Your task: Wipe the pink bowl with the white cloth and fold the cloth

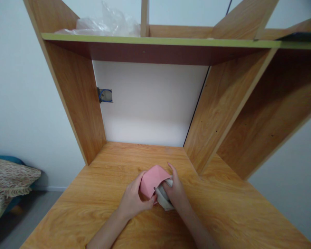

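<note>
Cup-like object (153,180): pink. Cloth (162,197): pale grey. Desktop (88,204) shows orange-brown wood grain; shelf edge (171,41), yellow-green; shelf underside (150,53), maroon; throw (11,174), mottled beige.

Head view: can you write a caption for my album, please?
Left hand holding a pink object, right hand holding a grey cloth at its edge, over a wooden desk.

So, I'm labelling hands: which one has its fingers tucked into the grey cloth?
The right hand, partly hidden by the grey cloth; the left hand instead grips the pink faceted object.
</note>
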The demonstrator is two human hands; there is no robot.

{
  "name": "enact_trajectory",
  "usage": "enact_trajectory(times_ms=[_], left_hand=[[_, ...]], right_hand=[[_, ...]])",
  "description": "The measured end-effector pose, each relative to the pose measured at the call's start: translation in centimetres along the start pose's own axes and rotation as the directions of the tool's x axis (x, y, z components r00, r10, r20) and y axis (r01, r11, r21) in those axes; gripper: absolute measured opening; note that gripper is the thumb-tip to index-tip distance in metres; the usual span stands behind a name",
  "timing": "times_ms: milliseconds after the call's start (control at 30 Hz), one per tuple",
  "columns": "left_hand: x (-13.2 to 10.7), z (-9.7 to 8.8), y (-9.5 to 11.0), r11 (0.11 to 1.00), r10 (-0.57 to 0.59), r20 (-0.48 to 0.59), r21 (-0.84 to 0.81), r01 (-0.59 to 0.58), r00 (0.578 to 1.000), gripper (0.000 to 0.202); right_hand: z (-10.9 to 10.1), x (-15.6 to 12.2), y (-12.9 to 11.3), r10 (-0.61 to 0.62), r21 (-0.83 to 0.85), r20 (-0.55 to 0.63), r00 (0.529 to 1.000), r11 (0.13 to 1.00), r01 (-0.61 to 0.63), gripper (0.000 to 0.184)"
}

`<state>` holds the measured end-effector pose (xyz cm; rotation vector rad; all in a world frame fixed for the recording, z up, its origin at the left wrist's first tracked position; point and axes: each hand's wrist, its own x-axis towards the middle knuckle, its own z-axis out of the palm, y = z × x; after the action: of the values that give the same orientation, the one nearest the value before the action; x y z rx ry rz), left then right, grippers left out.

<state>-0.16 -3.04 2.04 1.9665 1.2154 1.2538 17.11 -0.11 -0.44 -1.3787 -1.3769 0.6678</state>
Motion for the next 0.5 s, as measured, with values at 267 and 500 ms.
enact_trajectory(times_ms=[267, 500], left_hand=[[0.3, 0.5, -1.0, 0.998, -0.049, -0.017, -0.045, 0.048, 0.999, 0.075], [0.3, 1.2, -0.6, 0.984, -0.074, 0.042, -0.161, 0.08, 0.996, 0.083]], right_hand=[[0.2, 0.1, 0.0, -0.002, 0.068, -0.039, 0.999, 0.998, 0.005, 0.063], [0.7, 0.4, 0.8, 0.03, 0.156, -0.171, 0.985, 0.988, -0.003, 0.052]])
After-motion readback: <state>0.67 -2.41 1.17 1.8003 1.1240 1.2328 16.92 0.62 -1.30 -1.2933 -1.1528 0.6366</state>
